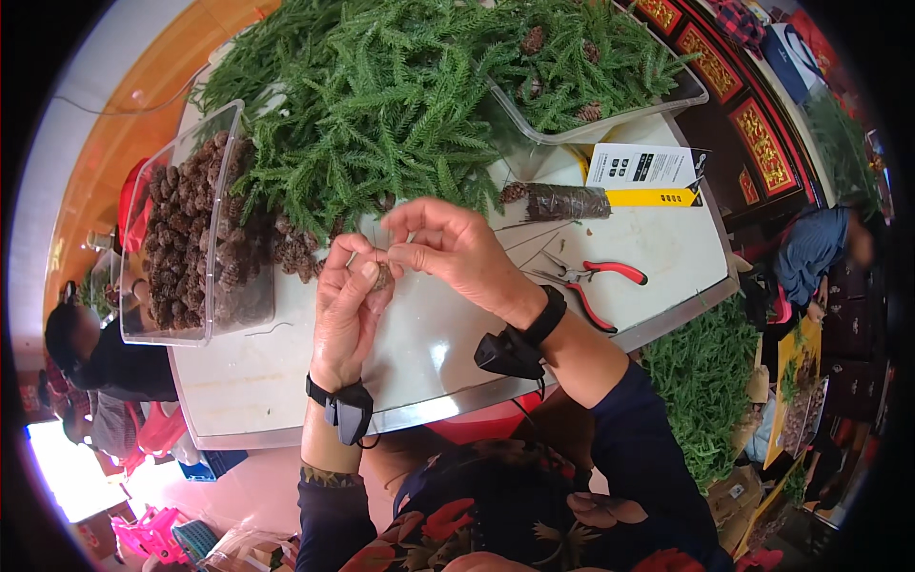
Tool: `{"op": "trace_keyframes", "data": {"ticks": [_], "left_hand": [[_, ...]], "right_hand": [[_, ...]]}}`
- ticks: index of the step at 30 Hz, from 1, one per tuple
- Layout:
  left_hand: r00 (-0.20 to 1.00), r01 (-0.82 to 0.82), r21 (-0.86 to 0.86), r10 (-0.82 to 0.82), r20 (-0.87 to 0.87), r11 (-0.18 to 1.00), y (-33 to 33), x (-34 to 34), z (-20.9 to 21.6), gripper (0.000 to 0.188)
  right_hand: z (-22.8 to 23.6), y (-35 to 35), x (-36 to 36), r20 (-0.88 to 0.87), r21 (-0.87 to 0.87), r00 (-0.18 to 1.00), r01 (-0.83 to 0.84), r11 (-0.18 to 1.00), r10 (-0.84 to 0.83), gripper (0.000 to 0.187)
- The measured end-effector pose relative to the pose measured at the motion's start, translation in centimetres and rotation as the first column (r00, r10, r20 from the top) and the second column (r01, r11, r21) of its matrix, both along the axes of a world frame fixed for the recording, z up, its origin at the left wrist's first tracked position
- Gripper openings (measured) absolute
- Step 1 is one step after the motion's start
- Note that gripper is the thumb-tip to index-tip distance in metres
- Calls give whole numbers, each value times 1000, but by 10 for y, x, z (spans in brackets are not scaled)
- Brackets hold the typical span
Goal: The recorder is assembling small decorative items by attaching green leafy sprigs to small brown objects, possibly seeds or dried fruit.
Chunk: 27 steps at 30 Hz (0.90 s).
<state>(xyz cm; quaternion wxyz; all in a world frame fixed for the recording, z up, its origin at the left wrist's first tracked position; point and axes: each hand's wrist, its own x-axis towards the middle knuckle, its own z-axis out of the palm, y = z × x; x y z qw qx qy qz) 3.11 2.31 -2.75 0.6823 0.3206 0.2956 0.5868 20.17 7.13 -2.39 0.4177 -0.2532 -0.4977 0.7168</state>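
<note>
Over the front of the white table, my left hand (345, 310) is closed around a brown pine cone (384, 277), mostly hidden by the fingers. My right hand (448, 250) meets it there, thumb and forefinger pinched on a thin wire (375, 236) that barely shows at the cone. Several loose wires (534, 243) lie to the right of my hands. Beside them rest pliers with red handles (618, 271), jaws pointing left. A dark bundle (567, 201) lies behind the wires, with a single pine cone (514, 193) at its left end.
A clear plastic bin (212, 324) of pine cones stands at the left. Green artificial branches (372, 105) heap across the back. Another clear bin (610, 126) holds branches and cones at back right. A white and yellow card (640, 170) lies nearby. Other people sit on both sides.
</note>
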Motion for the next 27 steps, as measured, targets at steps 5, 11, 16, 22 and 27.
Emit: {"op": "trace_keyframes", "data": {"ticks": [5, 11, 16, 22, 27], "left_hand": [[999, 22, -8, -22, -50, 1000, 2, 8, 1, 26], [994, -19, 19, 21, -103, 1000, 2, 12, 1, 25], [985, 3, -5, -4, -173, 1000, 3, 13, -3, 25], [953, -48, 38, 57, -298, 998, 3, 21, -5, 25], [901, -93, 133, 140, -410, 987, 2, 24, -5, 25]], "right_hand": [[3, -3, 3, 62, 195, 977, 188, 963, -203, 29], [2, -4, 6, 172, 223, 966, 152, 963, -192, 34], [4, -3, 9, 129, 169, 976, 153, 974, -175, 30], [-7, 4, 13, 177, 295, 964, 142, 945, -200, 20], [-9, 5, 14, 185, 276, 971, 94, 956, -149, 8]]}}
